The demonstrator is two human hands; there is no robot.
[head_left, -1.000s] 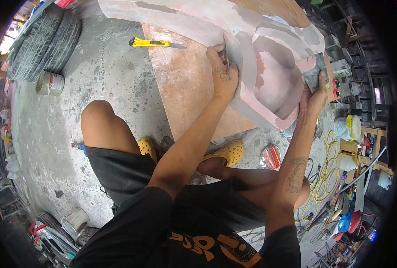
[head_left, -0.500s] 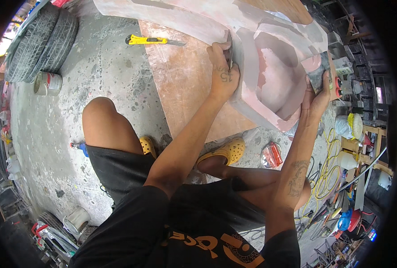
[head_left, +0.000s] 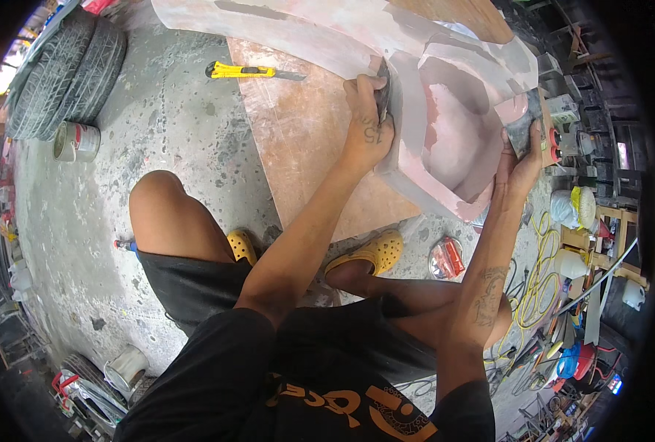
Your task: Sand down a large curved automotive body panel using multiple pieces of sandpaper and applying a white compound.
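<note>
A large moulded panel [head_left: 456, 136], patched in pink and grey filler, lies before me with a deep hollow at its near end. My left hand [head_left: 369, 129] is closed around a thin dark spreader [head_left: 384, 85], which is against the panel's left side beside the hollow. To the right of the hollow, my right hand [head_left: 520, 166] grips a flat dark mixing board [head_left: 523, 132] from below. Pink putty [head_left: 513, 110] lies on the board's upper left part. The fingertips under the board are partly hidden.
Beneath the panel is a brown wooden board [head_left: 291, 118]. A yellow utility knife [head_left: 246, 71], blade out, rests at its left edge. Stacked tyres [head_left: 62, 74] and a can [head_left: 77, 141] stand left. A round lid with a red tube [head_left: 449, 258] and yellow cable [head_left: 537, 280] lie right.
The spreader has turned slightly, so more of its dark face shows against the panel. My right hand and the mixing board have shifted only a little.
</note>
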